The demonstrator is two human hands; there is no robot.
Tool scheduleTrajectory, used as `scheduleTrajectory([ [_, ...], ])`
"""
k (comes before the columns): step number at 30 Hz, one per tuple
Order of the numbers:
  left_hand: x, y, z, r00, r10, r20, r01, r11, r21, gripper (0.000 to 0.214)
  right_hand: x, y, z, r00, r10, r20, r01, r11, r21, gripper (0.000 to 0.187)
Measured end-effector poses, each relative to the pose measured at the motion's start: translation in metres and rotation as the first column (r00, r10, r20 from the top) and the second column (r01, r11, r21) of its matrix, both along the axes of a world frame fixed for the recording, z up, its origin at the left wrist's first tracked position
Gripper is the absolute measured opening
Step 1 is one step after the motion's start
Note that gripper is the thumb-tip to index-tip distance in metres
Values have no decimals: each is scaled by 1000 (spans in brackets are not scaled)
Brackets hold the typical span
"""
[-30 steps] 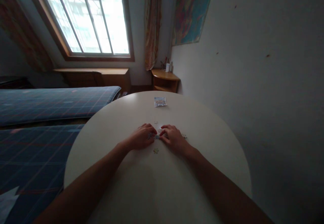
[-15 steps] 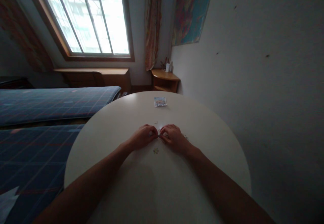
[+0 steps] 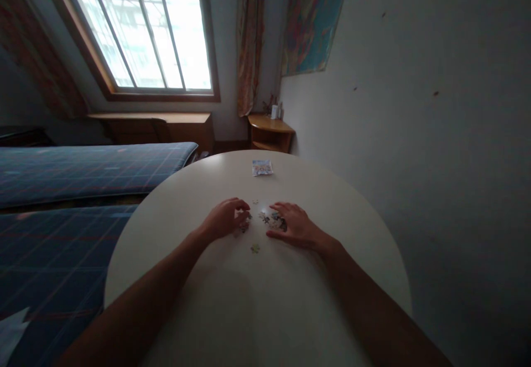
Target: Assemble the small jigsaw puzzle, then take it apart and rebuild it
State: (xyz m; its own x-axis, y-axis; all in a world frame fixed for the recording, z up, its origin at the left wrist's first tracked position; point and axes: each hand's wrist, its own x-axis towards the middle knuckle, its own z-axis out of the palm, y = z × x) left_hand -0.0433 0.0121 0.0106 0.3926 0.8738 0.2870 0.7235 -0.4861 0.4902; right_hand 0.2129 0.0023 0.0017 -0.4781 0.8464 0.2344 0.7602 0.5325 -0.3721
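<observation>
Small jigsaw puzzle pieces (image 3: 274, 221) lie in a loose pile on the round white table (image 3: 232, 323). My right hand (image 3: 296, 224) rests at the right side of this pile, its thumb and fingers spread around it. Left of the pile, my left hand (image 3: 226, 218) is curved over a smaller group of pieces (image 3: 244, 226), with its fingertips apart. Part of that group is hidden under the fingers. A few yellowish pieces (image 3: 255, 248) sit nearer to me, and a pale piece (image 3: 255, 202) lies beyond the hands.
Toward the table's far edge lies a small printed picture packet (image 3: 263, 168). A bed with a blue plaid mattress (image 3: 83, 171) stands to the left. The white wall (image 3: 373, 151) runs along the right, and a wooden corner shelf (image 3: 271, 124) stands behind the table.
My hands have moved apart from where their fingertips met in the middle. The fingers have opened, and the pile of pieces between them now shows.
</observation>
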Motion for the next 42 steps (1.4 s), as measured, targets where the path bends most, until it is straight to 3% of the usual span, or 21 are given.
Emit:
scheduleTrajectory([
  [2,-12,1,3,999,-8,-46,6,999,-49,35,6,1,-7,998,-5,57,9,998,-69,94],
  [3,-18,1,5,996,-30,-80,23,996,-91,43,7,2,-11,998,2,70,4,996,-84,95],
  [6,-30,0,6,985,-111,-134,87,980,-178,54,-1,4,-16,998,0,56,3,999,-46,73],
  [13,-19,-3,4,986,-127,-107,94,958,-270,37,-24,6,-8,999,20,-40,-17,996,93,25],
  [23,-6,-6,1,988,-131,-83,110,969,-220,43,-29,2,-4,995,-94,19,90,984,154,18],
  [30,0,-6,-3,966,-239,94,257,896,-362,41,-26,8,-8,989,-124,-76,131,986,100,15],
  [33,2,-2,-10,952,-255,170,300,894,-333,36,-22,15,-11,974,-83,-210,93,995,40,9],
  [38,10,4,-20,982,-147,121,171,961,-217,23,-16,24,-13,892,-53,-449,71,997,22,14],
  [42,12,3,-15,992,-104,68,112,985,-129,21,-8,21,-4,898,-45,-438,31,999,-38,22],
])
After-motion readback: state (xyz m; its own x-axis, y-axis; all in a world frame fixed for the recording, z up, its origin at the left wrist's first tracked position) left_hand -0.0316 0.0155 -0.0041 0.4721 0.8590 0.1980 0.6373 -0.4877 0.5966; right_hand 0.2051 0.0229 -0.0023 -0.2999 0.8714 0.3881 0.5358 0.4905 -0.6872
